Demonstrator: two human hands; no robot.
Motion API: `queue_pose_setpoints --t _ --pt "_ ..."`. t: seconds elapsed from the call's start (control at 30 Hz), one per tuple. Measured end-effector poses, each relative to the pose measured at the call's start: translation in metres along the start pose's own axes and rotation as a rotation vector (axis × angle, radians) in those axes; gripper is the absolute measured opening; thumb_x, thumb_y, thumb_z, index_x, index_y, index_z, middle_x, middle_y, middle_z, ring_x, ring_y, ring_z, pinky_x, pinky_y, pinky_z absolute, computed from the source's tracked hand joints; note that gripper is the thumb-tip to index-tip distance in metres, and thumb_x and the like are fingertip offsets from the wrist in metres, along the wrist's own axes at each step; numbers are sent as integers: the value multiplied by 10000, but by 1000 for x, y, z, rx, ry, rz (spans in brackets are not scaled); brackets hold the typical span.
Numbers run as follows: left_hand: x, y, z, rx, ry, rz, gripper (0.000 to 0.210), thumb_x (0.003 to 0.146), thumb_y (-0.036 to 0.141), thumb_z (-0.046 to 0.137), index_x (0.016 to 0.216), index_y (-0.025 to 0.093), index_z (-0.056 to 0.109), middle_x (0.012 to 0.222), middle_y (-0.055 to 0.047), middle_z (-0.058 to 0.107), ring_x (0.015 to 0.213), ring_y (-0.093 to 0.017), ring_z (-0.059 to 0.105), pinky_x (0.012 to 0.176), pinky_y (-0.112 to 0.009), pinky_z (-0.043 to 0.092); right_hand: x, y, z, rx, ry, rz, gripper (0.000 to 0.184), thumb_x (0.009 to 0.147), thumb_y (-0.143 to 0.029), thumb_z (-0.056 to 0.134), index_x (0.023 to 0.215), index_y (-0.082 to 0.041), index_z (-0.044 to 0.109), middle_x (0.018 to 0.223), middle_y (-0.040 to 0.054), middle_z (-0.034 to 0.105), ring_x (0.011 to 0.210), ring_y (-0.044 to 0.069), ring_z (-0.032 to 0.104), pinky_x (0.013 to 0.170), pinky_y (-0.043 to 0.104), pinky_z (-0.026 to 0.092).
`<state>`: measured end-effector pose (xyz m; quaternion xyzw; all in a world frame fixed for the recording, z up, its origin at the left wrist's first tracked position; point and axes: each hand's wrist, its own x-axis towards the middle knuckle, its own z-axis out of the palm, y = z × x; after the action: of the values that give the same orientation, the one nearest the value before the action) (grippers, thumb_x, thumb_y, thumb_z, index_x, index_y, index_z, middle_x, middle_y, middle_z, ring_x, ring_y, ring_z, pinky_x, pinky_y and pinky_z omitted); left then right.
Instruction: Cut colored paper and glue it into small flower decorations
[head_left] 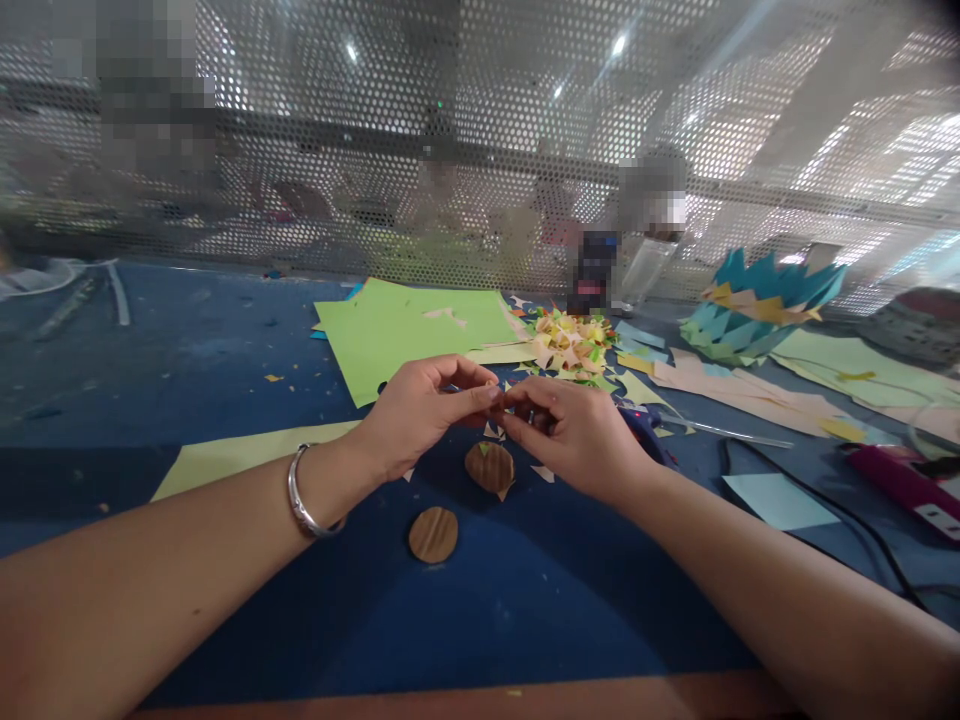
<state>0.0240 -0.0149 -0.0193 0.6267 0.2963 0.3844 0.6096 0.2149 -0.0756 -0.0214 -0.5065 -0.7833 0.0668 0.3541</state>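
Note:
My left hand (424, 405) and my right hand (570, 430) meet above the middle of the blue table, fingertips pinched close together. Between them is something small that I cannot make out. Just below my fingers lies a brown wood-grained disc (487, 470) with a scrap of green paper on it. A second wood-grained disc (433, 535) rests nearer the table's front edge. Small pointed paper scraps lie around the first disc. Partly hidden behind my right hand is a dark blue tool (641, 425), its kind unclear.
Green paper sheets (420, 330) and a pile of paper cuttings (566, 340) lie beyond my hands. At right stand a spiky teal paper basket (761, 305), paper strips, a clear stick (735, 434), a magenta power strip (907, 490) and black cable. A perforated metal screen (450, 220) closes the back.

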Motion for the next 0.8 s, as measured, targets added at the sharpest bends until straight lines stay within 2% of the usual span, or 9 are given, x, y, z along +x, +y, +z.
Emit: queue_pose_setpoints --t 0.33,0.57,0.8 --pt "-1 3 0 37 -1 5 305 753 348 832 950 141 726 908 -52 721 834 -170 678 808 -318 568 1 -1 -3 90 22 48 166 946 -332 633 917 -190 715 744 -13 698 569 96 549 547 226 387" --pt "0 1 -3 155 -18 64 277 783 336 803 972 151 722 897 -52 732 796 -172 694 796 -329 573 2 0 -3 82 24 49 135 940 -295 630 888 -191 698 729 -16 689 577 101 545 547 226 384" --pt "0 0 -3 227 -21 86 303 777 390 808 969 169 728 897 -62 756 795 -200 718 784 -341 572 0 1 -2 27 78 18 91 932 -255 629 977 -207 693 784 0 708 646 132 613 602 245 419"
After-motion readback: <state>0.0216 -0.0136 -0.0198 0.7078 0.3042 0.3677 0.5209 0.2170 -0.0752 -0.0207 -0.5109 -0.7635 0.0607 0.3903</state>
